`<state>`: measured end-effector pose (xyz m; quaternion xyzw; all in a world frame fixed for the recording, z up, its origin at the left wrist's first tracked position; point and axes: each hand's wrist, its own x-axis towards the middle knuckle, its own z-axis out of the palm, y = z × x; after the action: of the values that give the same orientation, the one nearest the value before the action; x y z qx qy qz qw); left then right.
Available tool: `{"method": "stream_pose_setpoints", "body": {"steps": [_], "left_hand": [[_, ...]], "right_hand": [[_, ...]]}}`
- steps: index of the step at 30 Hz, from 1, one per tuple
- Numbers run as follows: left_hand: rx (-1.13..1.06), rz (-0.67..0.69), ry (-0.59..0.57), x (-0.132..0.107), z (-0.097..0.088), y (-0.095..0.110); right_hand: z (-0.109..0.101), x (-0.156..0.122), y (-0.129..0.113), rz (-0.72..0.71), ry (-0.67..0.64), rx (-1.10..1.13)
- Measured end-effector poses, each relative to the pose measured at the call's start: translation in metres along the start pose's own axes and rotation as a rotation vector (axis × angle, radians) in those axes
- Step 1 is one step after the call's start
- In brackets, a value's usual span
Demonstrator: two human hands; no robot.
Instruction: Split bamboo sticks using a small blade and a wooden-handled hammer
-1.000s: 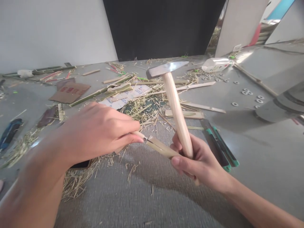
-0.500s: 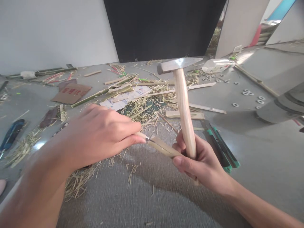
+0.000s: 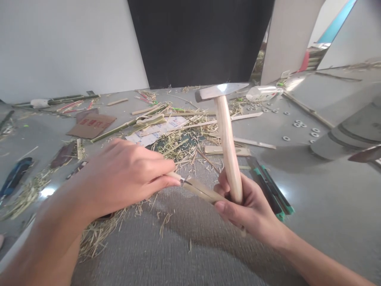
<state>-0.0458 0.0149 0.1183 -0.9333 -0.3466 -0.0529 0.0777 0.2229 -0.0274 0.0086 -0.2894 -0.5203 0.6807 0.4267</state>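
Observation:
My left hand (image 3: 131, 171) is closed around the pale wooden handle of a small carving tool (image 3: 175, 176), most of which the fingers hide. Its thin metal end lies against one end of a flat bamboo strip (image 3: 202, 192). The strip's other end is pinched by the thumb of my right hand (image 3: 253, 210). That same hand also has its fingers round a hammer (image 3: 228, 147), held upright with its steel head at the top and its wooden handle passing through the grip.
Green-edged utility knives (image 3: 272, 190) lie right of my right hand. Bamboo shavings (image 3: 178, 143), a cardboard piece (image 3: 92, 125) and a blue-handled tool (image 3: 14, 174) are strewn about. Farther right are white rings (image 3: 297, 124), a clear bottle (image 3: 262, 93) and a grey cylinder (image 3: 342, 139).
The view has tilted and shifted slightly, so the background sits lower and the right side farther left. Both hands keep their grips, and tool, strip and hammer stay almost the same relative to each other.

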Motion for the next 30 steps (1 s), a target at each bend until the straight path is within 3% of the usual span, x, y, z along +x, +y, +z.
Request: {"method": "stream_pose_setpoints", "body": {"steps": [20,30], "left_hand": [[-0.005,-0.126,-0.050,-0.002,0.005,0.011],[-0.082,-0.063,-0.052,0.001,0.003,0.003]], "right_hand": [[0.000,-0.002,0.006,-0.034,0.078,-0.114],[0.001,-0.002,0.004,-0.053,0.056,-0.283]]}}
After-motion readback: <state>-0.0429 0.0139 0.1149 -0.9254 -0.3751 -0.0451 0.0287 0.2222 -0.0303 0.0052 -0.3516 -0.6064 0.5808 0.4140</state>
